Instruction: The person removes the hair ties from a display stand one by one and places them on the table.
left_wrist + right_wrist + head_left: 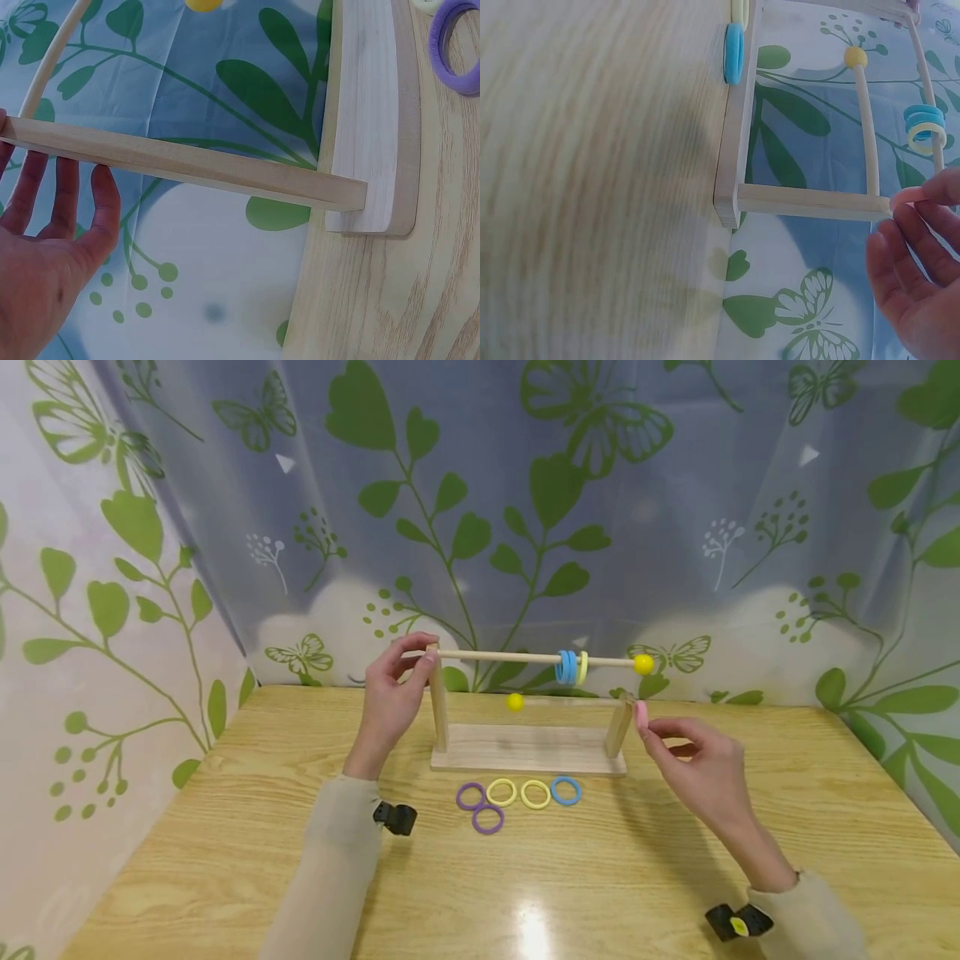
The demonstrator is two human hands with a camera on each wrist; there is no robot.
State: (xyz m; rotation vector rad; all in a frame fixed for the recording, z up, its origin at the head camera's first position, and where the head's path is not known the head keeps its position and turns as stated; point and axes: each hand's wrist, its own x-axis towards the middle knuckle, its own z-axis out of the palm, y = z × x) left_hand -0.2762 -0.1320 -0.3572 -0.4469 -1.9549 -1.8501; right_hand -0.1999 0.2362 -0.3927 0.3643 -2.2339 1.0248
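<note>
A wooden stand [525, 749] has a tall left post [438, 702] and a shorter right post [619, 727]. My left hand [397, 681] grips the tall post near its top, where the upper rod [495, 656] starts. In the left wrist view its fingertips lie along the post's edge. Blue rings [566, 668] and a pale yellow ring [582, 668] hang on the upper rod, toward its yellow ball [643, 664]. Between thumb and fingers, my right hand [701, 768] pinches a pink ring [641, 715] right beside the short post's top.
In front of the stand lie purple rings [487, 819], yellow rings [536, 795] and a blue ring [566, 791] on the wooden table [450, 893]. A lower rod [570, 702] reaches left from the short post to a yellow ball [515, 702]. Behind hangs a leaf-patterned curtain [480, 602].
</note>
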